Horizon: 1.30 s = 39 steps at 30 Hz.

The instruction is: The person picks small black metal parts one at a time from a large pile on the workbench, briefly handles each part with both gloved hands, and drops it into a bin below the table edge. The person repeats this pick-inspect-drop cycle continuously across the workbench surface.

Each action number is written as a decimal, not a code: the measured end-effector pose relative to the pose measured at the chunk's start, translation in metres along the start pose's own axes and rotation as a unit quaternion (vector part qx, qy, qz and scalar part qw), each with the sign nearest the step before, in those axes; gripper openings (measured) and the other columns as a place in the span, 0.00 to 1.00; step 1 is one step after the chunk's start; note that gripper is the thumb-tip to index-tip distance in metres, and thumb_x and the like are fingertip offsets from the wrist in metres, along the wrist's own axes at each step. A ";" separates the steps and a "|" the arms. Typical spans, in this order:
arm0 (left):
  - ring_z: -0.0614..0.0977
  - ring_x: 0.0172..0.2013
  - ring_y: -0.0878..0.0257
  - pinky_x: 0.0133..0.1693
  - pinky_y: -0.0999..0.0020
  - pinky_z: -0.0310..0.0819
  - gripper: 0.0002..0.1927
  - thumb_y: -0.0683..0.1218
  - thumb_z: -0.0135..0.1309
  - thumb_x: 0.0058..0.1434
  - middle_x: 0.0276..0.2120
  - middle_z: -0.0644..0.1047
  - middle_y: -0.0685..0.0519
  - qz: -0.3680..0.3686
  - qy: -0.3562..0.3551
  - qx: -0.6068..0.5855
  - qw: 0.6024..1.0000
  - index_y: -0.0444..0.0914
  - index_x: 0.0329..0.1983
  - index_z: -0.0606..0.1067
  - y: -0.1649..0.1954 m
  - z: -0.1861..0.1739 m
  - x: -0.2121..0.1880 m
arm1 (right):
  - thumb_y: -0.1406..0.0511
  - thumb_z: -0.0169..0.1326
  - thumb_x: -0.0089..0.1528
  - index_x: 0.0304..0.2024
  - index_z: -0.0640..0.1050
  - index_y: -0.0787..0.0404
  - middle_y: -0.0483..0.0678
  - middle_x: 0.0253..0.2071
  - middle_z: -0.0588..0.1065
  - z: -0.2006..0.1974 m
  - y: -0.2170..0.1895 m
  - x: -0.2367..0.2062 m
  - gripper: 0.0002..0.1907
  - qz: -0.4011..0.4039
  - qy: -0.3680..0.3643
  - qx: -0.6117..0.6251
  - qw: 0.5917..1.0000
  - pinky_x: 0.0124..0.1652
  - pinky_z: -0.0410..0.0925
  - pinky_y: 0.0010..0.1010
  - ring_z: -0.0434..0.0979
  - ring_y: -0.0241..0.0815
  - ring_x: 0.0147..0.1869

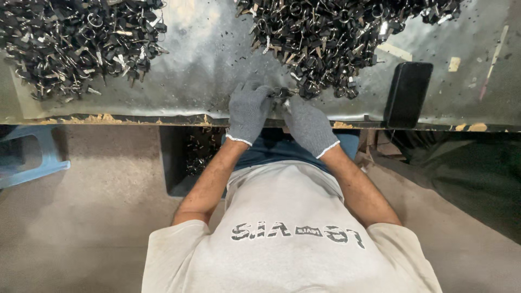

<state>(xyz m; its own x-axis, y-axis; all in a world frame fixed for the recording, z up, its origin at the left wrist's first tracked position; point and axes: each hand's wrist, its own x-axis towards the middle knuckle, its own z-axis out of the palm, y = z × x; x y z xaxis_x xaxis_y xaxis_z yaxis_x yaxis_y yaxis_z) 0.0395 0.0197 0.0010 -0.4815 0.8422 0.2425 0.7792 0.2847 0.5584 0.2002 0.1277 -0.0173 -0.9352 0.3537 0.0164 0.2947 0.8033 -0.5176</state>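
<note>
Both my hands wear grey knit gloves and meet at the near edge of a grey metal table. My left hand and my right hand pinch a small black part with a metal ring between their fingertips. Just beyond them lies a big pile of black parts with rings. A second pile of the same parts covers the table's far left.
A black phone lies on the table right of my hands. Below the table edge stands a dark bin holding more parts. A pale blue plastic stool sits on the floor at left.
</note>
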 end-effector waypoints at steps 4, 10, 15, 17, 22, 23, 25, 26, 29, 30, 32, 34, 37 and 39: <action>0.80 0.39 0.46 0.42 0.50 0.72 0.06 0.46 0.64 0.55 0.35 0.80 0.49 -0.074 -0.045 -0.050 0.995 0.43 0.36 0.83 -0.005 -0.007 0.002 | 0.61 0.57 0.61 0.47 0.72 0.64 0.62 0.36 0.77 0.002 -0.001 0.017 0.17 -0.007 -0.039 -0.005 0.999 0.37 0.72 0.52 0.80 0.63 0.38; 0.82 0.38 0.46 0.40 0.52 0.75 0.07 0.46 0.62 0.56 0.36 0.80 0.48 -0.027 -0.058 -0.073 0.995 0.41 0.38 0.81 -0.015 -0.002 0.007 | 0.58 0.55 0.67 0.52 0.70 0.65 0.65 0.32 0.78 0.000 -0.002 0.032 0.19 0.093 -0.089 0.097 0.987 0.35 0.70 0.58 0.79 0.68 0.37; 0.81 0.36 0.46 0.37 0.50 0.74 0.07 0.48 0.61 0.57 0.32 0.78 0.47 -0.024 -0.109 -0.003 0.994 0.41 0.34 0.78 -0.018 -0.001 0.011 | 0.57 0.54 0.67 0.49 0.69 0.64 0.66 0.30 0.77 0.000 0.002 0.031 0.18 0.112 -0.107 0.096 0.983 0.35 0.69 0.60 0.79 0.70 0.37; 0.81 0.36 0.46 0.36 0.50 0.74 0.07 0.48 0.61 0.57 0.32 0.78 0.47 -0.023 -0.121 0.000 0.992 0.41 0.33 0.77 -0.016 -0.004 0.012 | 0.57 0.54 0.67 0.50 0.70 0.64 0.66 0.31 0.78 -0.001 0.004 0.031 0.18 0.113 -0.106 0.109 0.982 0.35 0.69 0.59 0.79 0.70 0.37; 0.81 0.36 0.46 0.37 0.50 0.75 0.07 0.48 0.61 0.57 0.32 0.78 0.47 -0.032 -0.137 0.010 0.990 0.41 0.33 0.77 -0.014 -0.008 0.015 | 0.59 0.53 0.66 0.51 0.69 0.68 0.65 0.31 0.77 -0.005 0.005 0.036 0.20 0.060 -0.090 0.099 0.989 0.33 0.70 0.57 0.79 0.67 0.36; 0.81 0.36 0.46 0.37 0.50 0.75 0.07 0.48 0.60 0.57 0.33 0.78 0.46 -0.021 -0.137 0.014 0.990 0.40 0.34 0.77 -0.015 -0.007 0.014 | 0.60 0.53 0.67 0.48 0.69 0.67 0.63 0.31 0.77 -0.003 0.002 0.036 0.17 0.069 -0.098 0.068 0.991 0.32 0.71 0.55 0.80 0.66 0.35; 0.81 0.37 0.45 0.38 0.50 0.75 0.07 0.46 0.59 0.57 0.34 0.78 0.45 0.002 -0.140 0.020 0.990 0.39 0.35 0.76 -0.018 -0.005 0.012 | 0.61 0.52 0.67 0.44 0.70 0.65 0.60 0.31 0.78 0.006 -0.010 0.032 0.12 0.092 -0.073 -0.024 0.993 0.29 0.72 0.51 0.81 0.61 0.33; 0.81 0.38 0.45 0.39 0.50 0.75 0.07 0.45 0.57 0.58 0.35 0.78 0.45 0.027 -0.127 0.018 0.991 0.38 0.38 0.76 -0.019 -0.002 0.011 | 0.62 0.52 0.67 0.43 0.71 0.64 0.59 0.31 0.78 0.011 -0.016 0.030 0.11 0.103 -0.042 -0.085 0.990 0.28 0.73 0.48 0.82 0.59 0.32; 0.81 0.40 0.46 0.42 0.51 0.76 0.11 0.42 0.54 0.59 0.38 0.78 0.44 0.090 -0.101 0.043 0.990 0.36 0.44 0.75 -0.017 0.004 0.005 | 0.66 0.50 0.68 0.42 0.72 0.63 0.56 0.29 0.78 0.026 -0.032 0.026 0.05 0.128 -0.028 -0.194 0.972 0.26 0.74 0.43 0.83 0.54 0.30; 0.81 0.41 0.46 0.43 0.52 0.76 0.12 0.42 0.54 0.57 0.38 0.77 0.44 0.106 -0.101 0.072 0.987 0.36 0.45 0.75 -0.015 0.005 0.004 | 0.68 0.50 0.68 0.42 0.72 0.63 0.56 0.29 0.78 0.029 -0.035 0.026 0.04 0.134 -0.034 -0.219 0.966 0.25 0.74 0.42 0.83 0.52 0.29; 0.81 0.41 0.47 0.43 0.52 0.76 0.13 0.41 0.54 0.57 0.38 0.77 0.44 0.111 -0.099 0.079 0.986 0.36 0.47 0.75 -0.014 0.006 0.003 | 0.68 0.49 0.66 0.44 0.71 0.65 0.57 0.29 0.78 0.027 -0.031 0.029 0.06 0.158 -0.044 -0.182 0.970 0.26 0.75 0.43 0.83 0.54 0.30; 0.80 0.40 0.47 0.43 0.52 0.76 0.12 0.41 0.54 0.61 0.38 0.77 0.45 0.095 -0.084 0.045 0.991 0.37 0.49 0.76 -0.013 0.004 0.005 | 0.67 0.49 0.65 0.45 0.70 0.67 0.58 0.28 0.78 0.017 -0.019 0.032 0.09 0.139 -0.065 -0.118 0.981 0.27 0.74 0.46 0.82 0.57 0.31; 0.80 0.38 0.45 0.38 0.50 0.74 0.07 0.45 0.58 0.59 0.35 0.78 0.44 0.010 -0.118 0.011 0.993 0.38 0.38 0.76 -0.012 0.000 0.007 | 0.64 0.50 0.66 0.48 0.67 0.69 0.61 0.28 0.77 -0.002 0.001 0.034 0.14 0.076 -0.082 0.016 0.994 0.30 0.73 0.52 0.81 0.63 0.32; 0.80 0.37 0.45 0.38 0.50 0.73 0.08 0.45 0.58 0.59 0.34 0.77 0.44 0.027 -0.079 0.012 0.996 0.38 0.38 0.76 -0.011 0.000 0.006 | 0.62 0.52 0.66 0.52 0.65 0.71 0.64 0.28 0.77 -0.004 0.003 0.032 0.20 0.066 -0.064 0.104 0.990 0.30 0.71 0.55 0.79 0.67 0.33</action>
<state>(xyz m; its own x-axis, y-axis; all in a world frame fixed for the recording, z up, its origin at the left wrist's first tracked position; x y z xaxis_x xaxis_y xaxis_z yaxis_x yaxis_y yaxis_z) 0.0282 0.0220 -0.0034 -0.3708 0.9178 0.1419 0.8120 0.2463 0.5292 0.1718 0.1433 -0.0150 -0.9126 0.3743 -0.1645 0.3810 0.6328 -0.6740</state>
